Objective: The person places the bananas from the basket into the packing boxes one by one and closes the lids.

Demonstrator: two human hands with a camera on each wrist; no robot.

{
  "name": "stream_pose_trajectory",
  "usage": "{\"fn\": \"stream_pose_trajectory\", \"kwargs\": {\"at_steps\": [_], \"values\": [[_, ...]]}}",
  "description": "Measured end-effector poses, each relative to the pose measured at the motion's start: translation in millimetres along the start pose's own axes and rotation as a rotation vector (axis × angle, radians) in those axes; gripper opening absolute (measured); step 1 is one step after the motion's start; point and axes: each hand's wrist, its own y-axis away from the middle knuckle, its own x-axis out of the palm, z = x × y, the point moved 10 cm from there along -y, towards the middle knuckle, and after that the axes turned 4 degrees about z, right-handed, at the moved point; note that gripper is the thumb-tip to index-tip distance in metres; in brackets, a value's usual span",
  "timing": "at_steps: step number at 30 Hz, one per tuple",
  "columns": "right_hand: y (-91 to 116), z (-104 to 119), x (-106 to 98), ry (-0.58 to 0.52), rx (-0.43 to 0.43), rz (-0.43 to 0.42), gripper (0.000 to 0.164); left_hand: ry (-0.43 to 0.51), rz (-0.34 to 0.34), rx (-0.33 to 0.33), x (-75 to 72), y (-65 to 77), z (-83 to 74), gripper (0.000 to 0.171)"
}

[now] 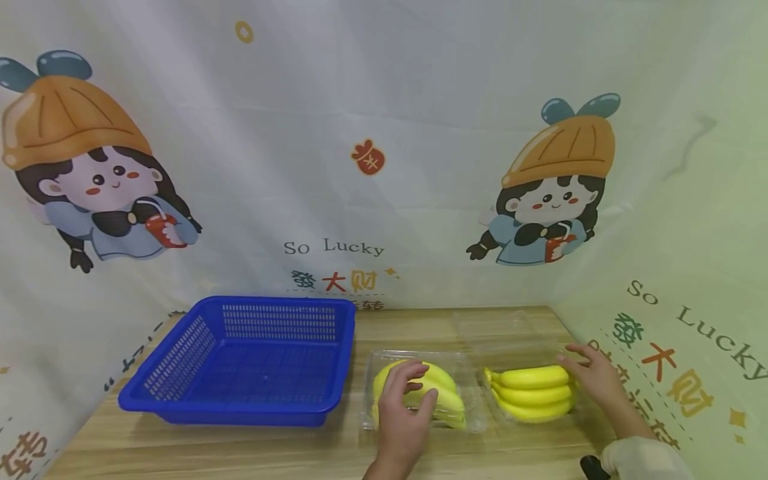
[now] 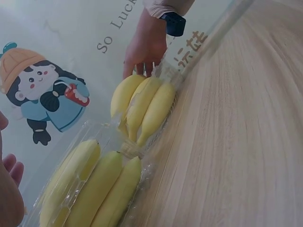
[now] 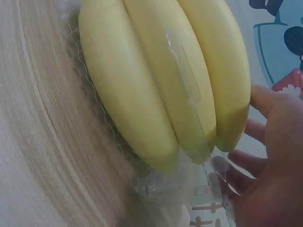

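Observation:
My left hand is above the near side of a clear plastic box that holds a bunch of yellow bananas; its fingers are spread and loosely bent, holding nothing. In the left wrist view, part of that hand shows beside the box, apart from it. Farther right, a second banana bunch lies in another clear box. At its right end is my right hand, fingers loosely bent by the banana tips and the plastic edge. Some right fingertips are partly behind the plastic.
A blue plastic basket with slotted walls stands on the left of the wooden table. A clear flat plastic lid lies behind the right bananas. Printed cloth hangs behind the table and along its sides.

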Motion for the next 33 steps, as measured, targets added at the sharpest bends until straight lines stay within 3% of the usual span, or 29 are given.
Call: {"fn": "stream_pose_trajectory", "kwargs": {"at_steps": [10,19,22,29,33], "values": [[-2,-11,5,0.036,0.068,0.065,0.076,0.004,0.028,-0.06,9.0,4.2,3.2,0.043],[3,-14,10,0.035,0.082,0.1,0.081,0.082,0.119,-0.137,33.4,6.4,1.1,0.041],[5,-15,11,0.042,0.073,0.092,0.079,0.126,0.169,-0.217,45.0,7.5,5.8,0.042],[8,-19,14,0.03,0.066,0.089,0.079,0.318,0.297,-0.498,73.2,21.4,22.2,0.055],[9,-20,16,0.042,0.065,0.092,0.081,0.406,0.359,-0.578,84.0,27.4,21.1,0.064]]}}
